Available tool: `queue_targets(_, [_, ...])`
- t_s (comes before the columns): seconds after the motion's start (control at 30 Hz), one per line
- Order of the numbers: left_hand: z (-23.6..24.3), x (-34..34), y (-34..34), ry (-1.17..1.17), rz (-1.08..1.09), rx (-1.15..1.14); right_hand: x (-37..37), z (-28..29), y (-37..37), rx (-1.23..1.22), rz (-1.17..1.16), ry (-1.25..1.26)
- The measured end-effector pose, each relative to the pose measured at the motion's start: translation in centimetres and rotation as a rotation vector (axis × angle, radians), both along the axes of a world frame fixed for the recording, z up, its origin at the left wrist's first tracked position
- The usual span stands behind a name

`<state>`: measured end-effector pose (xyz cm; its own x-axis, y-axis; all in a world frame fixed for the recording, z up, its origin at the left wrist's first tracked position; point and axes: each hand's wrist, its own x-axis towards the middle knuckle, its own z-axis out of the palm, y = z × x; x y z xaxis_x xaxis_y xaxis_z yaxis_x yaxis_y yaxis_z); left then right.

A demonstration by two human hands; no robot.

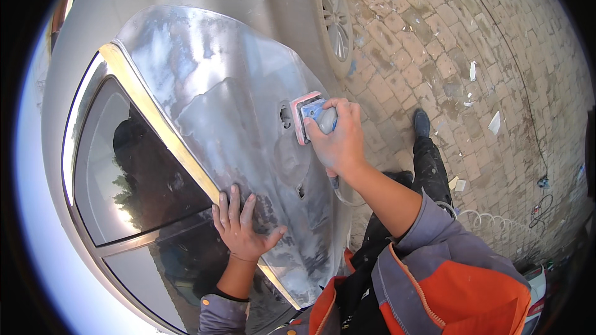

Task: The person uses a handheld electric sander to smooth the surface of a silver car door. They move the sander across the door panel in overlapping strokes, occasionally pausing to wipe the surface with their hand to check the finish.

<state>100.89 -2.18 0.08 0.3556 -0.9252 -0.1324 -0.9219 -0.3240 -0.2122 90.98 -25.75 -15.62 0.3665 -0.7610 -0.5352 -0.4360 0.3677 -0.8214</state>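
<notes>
A car door (217,118) with patchy grey filler and primer fills the middle, with yellow masking (158,118) along its window edge. My right hand (335,142) grips a blue sander (320,115) with a pink-edged pad against the door, beside the door handle opening (285,115). A hose runs down from the sander's lower end. My left hand (245,226) lies open on the panel beside the masking, fingers spread, below the dark window (136,167).
A car wheel (332,15) is at the top. On the right, brick paving (472,124) holds paper scraps, a long cable and a coiled hose (496,220). My shoe (421,123) stands on the paving to the right of the door.
</notes>
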Motion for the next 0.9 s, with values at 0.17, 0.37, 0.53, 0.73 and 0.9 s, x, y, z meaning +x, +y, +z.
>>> queue_targets(0.17, [0.0,0.0,0.0,-0.009,-0.006,0.002,0.3,0.4,-0.3,-0.05,0.013,0.025])
queue_targets(0.37, [0.0,0.0,-0.1,0.001,-0.004,-0.006,0.0,0.4,0.2,0.025,0.018,0.008])
queue_targets(0.53, [0.0,0.1,-0.1,0.009,-0.001,0.006,-0.1,0.3,0.7,-0.057,0.009,0.021])
queue_targets(0.73, [0.1,0.1,0.0,0.016,-0.002,0.007,0.7,-0.2,-0.5,-0.101,0.026,0.01])
queue_targets(0.9, [0.0,0.1,0.0,0.011,-0.007,0.001,-0.1,-0.5,-0.3,-0.142,0.078,0.006])
